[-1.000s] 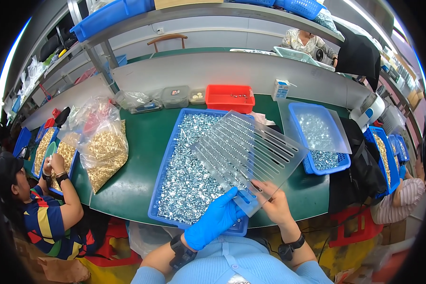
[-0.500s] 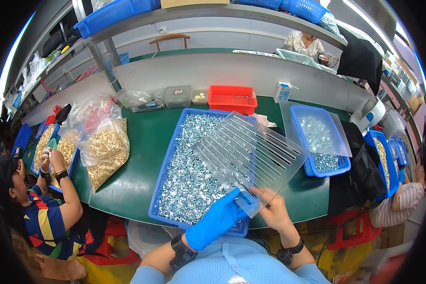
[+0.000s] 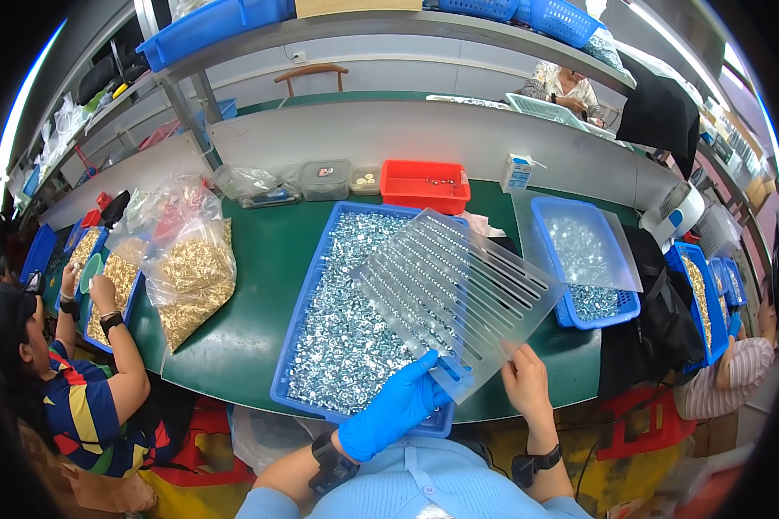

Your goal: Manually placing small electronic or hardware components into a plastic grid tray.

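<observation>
A clear slotted plate [image 3: 512,304] is tilted over a blue tray [image 3: 283,368] full of small shiny silvery metal pieces [image 3: 342,337]. Rows of these pieces fill the slots on its left part; slots towards the right look bare. My left hand [image 3: 394,406], in a blue glove, is closed on the plate's cut-out handle at the near corner. My bare right hand [image 3: 526,381] is at the plate's lower right edge, fingers bent, the fingertips against that edge.
Left lies a clear bag [image 3: 195,277] of gold-coloured pieces. Behind the tray stand a red bin [image 3: 424,201] and lidded boxes [image 3: 325,179]. On the right, a blue basket [image 3: 601,320] holds silvery pieces under a clear sheet. Co-workers sit left, right and across; a shelf [image 3: 389,26] runs overhead.
My right hand has moved from the handle corner rightward along the plate's edge. My left hand keeps its grip. At the left, the co-worker's hands have moved apart around a green dish.
</observation>
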A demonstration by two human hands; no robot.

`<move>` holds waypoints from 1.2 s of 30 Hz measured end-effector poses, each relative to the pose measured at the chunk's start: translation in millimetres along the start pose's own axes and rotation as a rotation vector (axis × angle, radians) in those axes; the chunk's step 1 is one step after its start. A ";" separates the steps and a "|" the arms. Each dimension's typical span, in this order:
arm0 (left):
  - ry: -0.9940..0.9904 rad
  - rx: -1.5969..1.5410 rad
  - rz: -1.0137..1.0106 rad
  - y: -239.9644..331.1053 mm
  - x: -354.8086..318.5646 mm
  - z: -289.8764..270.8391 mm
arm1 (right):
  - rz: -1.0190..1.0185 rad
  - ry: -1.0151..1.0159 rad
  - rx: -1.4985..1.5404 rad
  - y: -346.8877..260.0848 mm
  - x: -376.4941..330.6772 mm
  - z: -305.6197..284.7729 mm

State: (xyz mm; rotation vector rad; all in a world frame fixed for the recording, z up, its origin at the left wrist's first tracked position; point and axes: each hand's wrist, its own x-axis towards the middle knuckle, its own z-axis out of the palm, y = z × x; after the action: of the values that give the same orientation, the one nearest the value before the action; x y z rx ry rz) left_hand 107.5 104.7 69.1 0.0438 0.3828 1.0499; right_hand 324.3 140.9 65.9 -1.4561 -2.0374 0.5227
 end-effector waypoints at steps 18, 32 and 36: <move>-0.012 0.077 0.001 -7.0 -1.2 1.4 | 0.227 -0.181 1.338 -33.6 14.8 17.0; 0.569 1.561 0.569 77.3 -69.7 -59.5 | 0.226 0.063 1.418 -37.4 24.1 -28.5; 0.631 2.433 0.795 91.5 -62.9 -60.1 | 0.178 0.095 1.392 -31.5 15.1 -51.7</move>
State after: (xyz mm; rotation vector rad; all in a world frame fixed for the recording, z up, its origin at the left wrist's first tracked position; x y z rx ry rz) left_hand -16.4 88.4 50.8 2.1920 2.1315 0.6714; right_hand 331.8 144.0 127.8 -0.7059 -0.9312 1.4865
